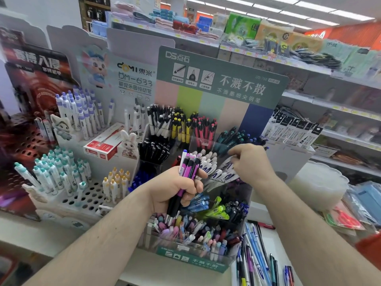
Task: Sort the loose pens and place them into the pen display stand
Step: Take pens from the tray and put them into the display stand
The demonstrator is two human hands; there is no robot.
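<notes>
My left hand (177, 188) grips a bundle of purple-and-black click pens (188, 172), tips pointing down, in front of the tiered pen display stand (218, 79). My right hand (250, 161) reaches into a middle row of the stand, its curled fingers closed on white pens with blue print (222, 172). The stand's compartments hold black, white, yellow, red, teal and pastel pens. Loose pens (255, 254) in blue, black and white lie on the counter at the stand's lower right.
A white peg-hole pen rack (82, 201) with teal, yellow and purple capped pens stands to the left, with a red box (103, 146) on it. Store shelves with packaged goods run behind and to the right. A clear plastic tub (321, 182) sits right of the stand.
</notes>
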